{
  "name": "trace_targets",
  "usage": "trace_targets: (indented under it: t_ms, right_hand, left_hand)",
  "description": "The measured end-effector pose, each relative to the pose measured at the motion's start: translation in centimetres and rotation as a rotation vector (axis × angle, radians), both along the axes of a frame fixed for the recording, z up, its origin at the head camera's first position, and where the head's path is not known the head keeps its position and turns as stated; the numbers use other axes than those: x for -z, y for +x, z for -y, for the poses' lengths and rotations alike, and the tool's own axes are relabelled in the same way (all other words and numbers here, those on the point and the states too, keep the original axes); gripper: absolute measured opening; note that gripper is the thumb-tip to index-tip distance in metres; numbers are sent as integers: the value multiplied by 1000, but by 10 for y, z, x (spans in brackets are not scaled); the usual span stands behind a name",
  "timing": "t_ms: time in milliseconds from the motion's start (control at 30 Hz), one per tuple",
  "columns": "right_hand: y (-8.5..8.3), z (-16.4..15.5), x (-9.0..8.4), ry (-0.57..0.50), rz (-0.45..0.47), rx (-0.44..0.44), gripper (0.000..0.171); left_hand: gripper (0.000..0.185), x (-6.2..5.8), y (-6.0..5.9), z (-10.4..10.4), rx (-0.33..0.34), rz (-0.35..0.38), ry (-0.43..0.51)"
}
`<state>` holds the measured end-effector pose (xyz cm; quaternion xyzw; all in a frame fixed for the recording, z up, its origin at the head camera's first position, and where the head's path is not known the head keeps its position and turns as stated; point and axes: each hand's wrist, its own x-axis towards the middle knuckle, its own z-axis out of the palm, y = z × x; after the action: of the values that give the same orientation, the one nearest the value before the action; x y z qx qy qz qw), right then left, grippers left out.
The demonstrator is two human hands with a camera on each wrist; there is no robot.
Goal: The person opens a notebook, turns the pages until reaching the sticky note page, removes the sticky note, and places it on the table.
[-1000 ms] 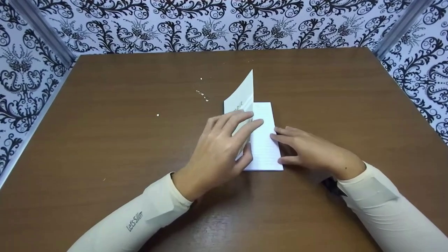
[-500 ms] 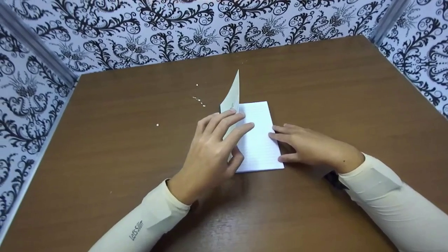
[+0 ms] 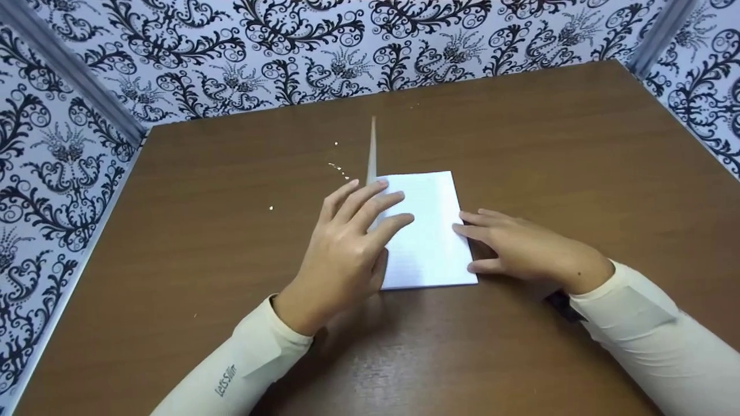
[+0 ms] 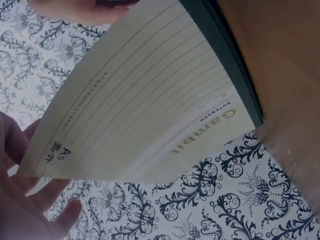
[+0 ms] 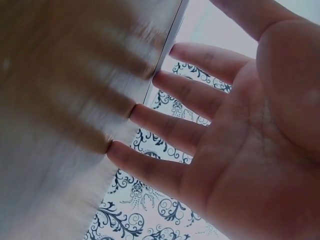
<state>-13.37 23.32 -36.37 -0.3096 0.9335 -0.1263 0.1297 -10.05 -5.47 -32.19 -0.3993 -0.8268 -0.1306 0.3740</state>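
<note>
An open notebook [image 3: 430, 237] with white lined paper lies on the brown table. One cream sheet [image 3: 372, 153] stands almost edge-on along its left side. In the left wrist view this sheet [image 4: 135, 110] bows, showing ruled lines and the word "Gambit", beside a dark green cover [image 4: 227, 55]. My left hand [image 3: 352, 237] touches the sheet with loosely extended fingers; its exact contact is partly hidden. At the notebook's right edge my right hand [image 3: 520, 248] rests with spread fingers. The right wrist view shows its fingertips [image 5: 142, 110] down on the glossy tabletop.
The brown table [image 3: 231, 260] extends around the notebook, with small pale crumbs [image 3: 339, 169] beyond the left hand. A wall [image 3: 324, 52] with black-and-white scroll patterns stands behind the table, and patterned panels flank both sides.
The upright sheet has swung leftward with my left hand, exposing more of the white lined page. My right hand has stayed at the notebook's right edge. The head view has tilted slightly.
</note>
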Motion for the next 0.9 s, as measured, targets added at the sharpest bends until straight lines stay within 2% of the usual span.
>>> trace_targets:
  t_ms: [133, 400, 533, 733, 900]
  right_hand:
    - [1, -2, -2, 6, -4, 4, 65]
    - [3, 1, 0, 22, 18, 17, 66]
    - [3, 3, 1, 27, 30, 32, 68]
    - [4, 3, 0, 14, 9, 9, 66]
    - [4, 2, -1, 10, -3, -3, 65]
  left_hand:
    - [36, -2, -1, 2, -62, 9, -31]
    - [33, -3, 0, 12, -265, 139, -158]
    - [32, -2, -1, 19, -346, 165, -213]
    - [41, -5, 0, 27, -414, 219, -300]
    - [46, -2, -1, 28, -415, 249, -368]
